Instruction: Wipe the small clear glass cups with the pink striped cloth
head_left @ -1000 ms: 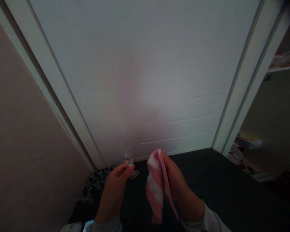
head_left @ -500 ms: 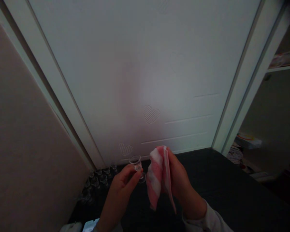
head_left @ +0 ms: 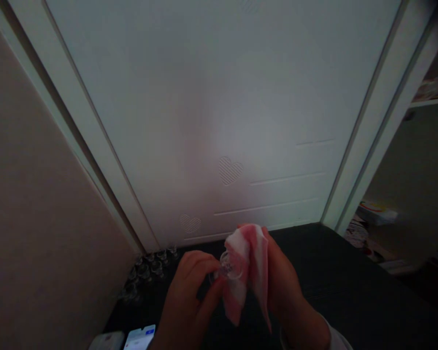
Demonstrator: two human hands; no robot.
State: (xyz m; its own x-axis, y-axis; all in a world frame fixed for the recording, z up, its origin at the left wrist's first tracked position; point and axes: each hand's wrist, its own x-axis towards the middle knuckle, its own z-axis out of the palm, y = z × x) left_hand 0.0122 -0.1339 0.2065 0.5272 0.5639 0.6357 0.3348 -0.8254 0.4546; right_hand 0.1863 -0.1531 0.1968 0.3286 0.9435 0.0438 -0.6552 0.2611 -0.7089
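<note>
Left hand [head_left: 193,294]: thumb and fingers closed in a pinch around a small stemmed glass [head_left: 232,267], bowl tilted out past the fingertips. Right hand [head_left: 282,277] grips a pink-and-white striped cloth [head_left: 258,253], just right of the pinch; glass-cloth contact unclear. More small glasses [head_left: 145,271] stand left of the pinch. I'd pinch lightly, back the bowl with cloth, avoid twisting the stem.

Your cloth [head_left: 258,257]: matt, fuzzy fabric
Your cup [head_left: 232,266]: clear, smooth, glossy
Your tabletop [head_left: 336,265]: matt
Panel [head_left: 241,97] facing you: smooth, satin
</note>
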